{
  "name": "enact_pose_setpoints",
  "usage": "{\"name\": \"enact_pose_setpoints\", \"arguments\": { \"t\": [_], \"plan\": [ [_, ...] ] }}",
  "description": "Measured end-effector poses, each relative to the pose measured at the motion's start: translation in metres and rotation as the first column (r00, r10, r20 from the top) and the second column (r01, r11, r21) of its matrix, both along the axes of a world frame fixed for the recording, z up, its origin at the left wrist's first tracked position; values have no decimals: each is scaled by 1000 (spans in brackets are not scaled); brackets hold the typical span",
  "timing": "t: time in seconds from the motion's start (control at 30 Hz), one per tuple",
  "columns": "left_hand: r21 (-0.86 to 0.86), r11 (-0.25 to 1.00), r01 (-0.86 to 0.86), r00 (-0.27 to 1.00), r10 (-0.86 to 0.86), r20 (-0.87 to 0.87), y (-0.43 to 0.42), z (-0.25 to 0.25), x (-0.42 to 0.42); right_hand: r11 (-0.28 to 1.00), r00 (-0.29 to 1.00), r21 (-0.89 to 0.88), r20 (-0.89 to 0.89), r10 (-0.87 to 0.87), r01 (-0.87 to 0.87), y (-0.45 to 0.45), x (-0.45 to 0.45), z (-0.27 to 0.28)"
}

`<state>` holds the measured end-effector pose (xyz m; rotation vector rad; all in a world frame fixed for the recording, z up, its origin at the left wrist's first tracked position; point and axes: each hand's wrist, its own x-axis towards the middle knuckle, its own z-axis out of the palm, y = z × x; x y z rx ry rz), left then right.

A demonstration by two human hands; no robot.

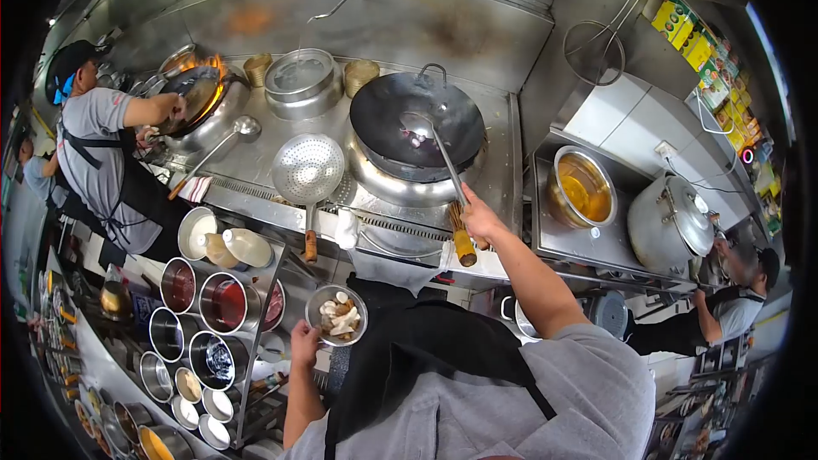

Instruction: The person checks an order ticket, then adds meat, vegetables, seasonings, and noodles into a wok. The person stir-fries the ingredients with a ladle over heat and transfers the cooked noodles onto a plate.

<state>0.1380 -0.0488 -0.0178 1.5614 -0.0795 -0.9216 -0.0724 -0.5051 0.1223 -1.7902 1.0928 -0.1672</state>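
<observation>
One round metal bowl (361, 312) — left hand (306, 343) gripping, long-handled ladle (446, 158) — right hand (481, 220) gripping

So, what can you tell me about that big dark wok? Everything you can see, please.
The wok is wide, round and metallic-looking, with a loop handle at its far rim. It sits open side up on a shiny metal burner surround. The right hand holds a ladle whose bowl is inside it, near small purple and whitish bits.
</observation>
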Motion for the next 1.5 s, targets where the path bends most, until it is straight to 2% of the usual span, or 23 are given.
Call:
{"name": "enact_pose_setpoints", "arguments": {
  "t": [0.1,0.2,0.33,0.4,0.43,0.5,0.53,0.63,0.67,0.73,0.77,0.83,0.87,0.93,0.97,1.03,1.13,1.17,1.27,1.3,1.4,1.43,1.5],
  "plan": [
    [-20,1000,11,998,-12,-57,6,-12,6,990,997,-141,-71,-38,28,22,1,16],
    [21,998,59,997,-58,-45,10,-19,23,993,994,-117,-106,-35,22,41,1,43],
    [24,993,113,994,-112,-17,2,-16,48,992,994,-128,-108,-13,-1,37,2,19],
    [18,990,140,990,-141,29,-3,-18,56,896,938,-391,-340,71,-209,12,-1,-25],
    [14,990,144,989,-144,34,-7,-16,60,895,938,-393,-338,72,-210,20,2,-6],
    [-24,989,149,987,-147,69,-9,-20,67,996,980,-81,-197,9,-26,34,8,38],
    [-61,985,162,983,-156,96,-12,-15,69,996,981,-81,-193,10,-26,35,7,41],
    [-59,992,115,993,-115,19,-19,18,60,978,969,-204,-246,-11,-41,36,-2,53],
    [-50,996,78,997,-79,-24,-20,23,57,978,969,-203,-247,-14,-38,28,-2,41],
    [-38,995,97,995,-98,-34,-22,13,57,941,972,-331,-236,-14,-67,15,0,15],
    [-30,993,110,993,-111,-42,-24,5,56,941,971,-330,-239,-14,-68,12,2,8],
    [-38,991,129,991,-130,-34,-27,-5,55,988,971,-157,-236,-44,7,12,11,2],
    [-45,988,146,989,-147,-22,-29,-9,57,988,971,-155,-234,-43,7,11,10,0],
    [-36,989,147,989,-147,-7,-31,-3,58,933,968,-355,-248,-31,-61,13,10,3],
    [-30,991,128,992,-128,-17,-31,-1,57,936,967,-346,-252,-28,-63,14,6,4],
    [-41,993,109,994,-110,-19,-31,1,56,961,960,-271,-277,-24,-54,36,10,50],
    [-6,991,131,991,-131,-8,-32,-11,62,930,946,-335,-323,37,-151,28,18,31],
    [-5,991,131,991,-131,-9,-33,-14,62,925,913,-325,-406,49,-195,29,21,26],
    [41,990,137,991,-137,-12,-40,-1,60,877,923,-414,-376,79,-244,7,19,-16],
    [21,989,145,989,-145,-3,-42,1,61,934,953,-312,-293,81,-175,8,19,-4],
    [-31,991,133,990,-134,-33,-40,26,55,937,971,-320,-232,66,-140,13,3,8],
    [-34,991,129,991,-130,-31,-39,28,56,960,959,-257,-280,36,-111,25,5,37],
    [-53,994,99,993,-102,-57,-39,35,54,940,950,-315,-313,25,-129,23,2,41]
  ]
}}
